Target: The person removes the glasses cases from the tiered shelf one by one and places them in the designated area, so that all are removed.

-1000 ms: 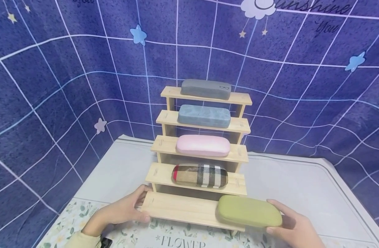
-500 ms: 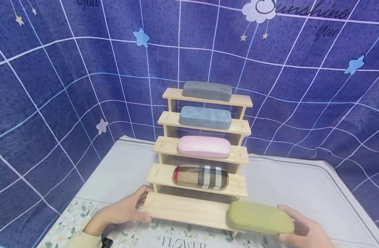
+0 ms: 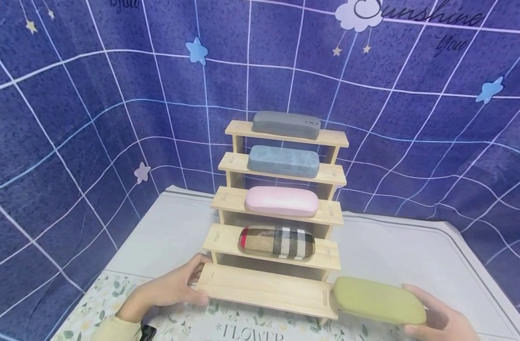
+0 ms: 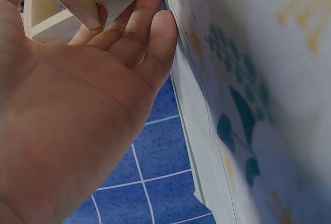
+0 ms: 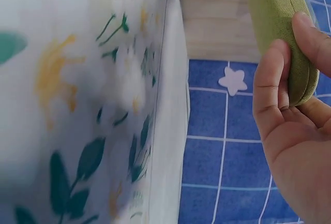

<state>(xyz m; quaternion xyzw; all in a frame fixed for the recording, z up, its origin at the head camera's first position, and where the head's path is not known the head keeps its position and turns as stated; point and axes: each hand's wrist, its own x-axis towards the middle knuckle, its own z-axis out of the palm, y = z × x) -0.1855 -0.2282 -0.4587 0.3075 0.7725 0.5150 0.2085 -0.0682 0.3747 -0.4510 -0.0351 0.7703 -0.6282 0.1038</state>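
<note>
My right hand (image 3: 443,317) pinches the right end of an olive-green glasses case (image 3: 379,300) between thumb and fingers. In the right wrist view the case (image 5: 287,32) shows a seam along its edge. Its left end is right by the right end of the bottom board (image 3: 264,289) of a stepped wooden display rack; whether they touch I cannot tell. My left hand (image 3: 170,286) grips that board's left end, thumb in front and fingers behind. On the higher steps lie a plaid case (image 3: 277,242), a pink case (image 3: 281,201), a blue case (image 3: 283,161) and a grey case (image 3: 286,125).
The rack stands on a table with a white and floral cover (image 3: 396,255). Behind it and to the left hangs a blue gridded curtain (image 3: 157,118) with stars and clouds. The cover's lettering (image 3: 253,331) lies in front of the rack.
My right hand has drawn the green glasses case rightward along and past the bottom board's right end, baring that board. The left hand keeps its grip on the rack.
</note>
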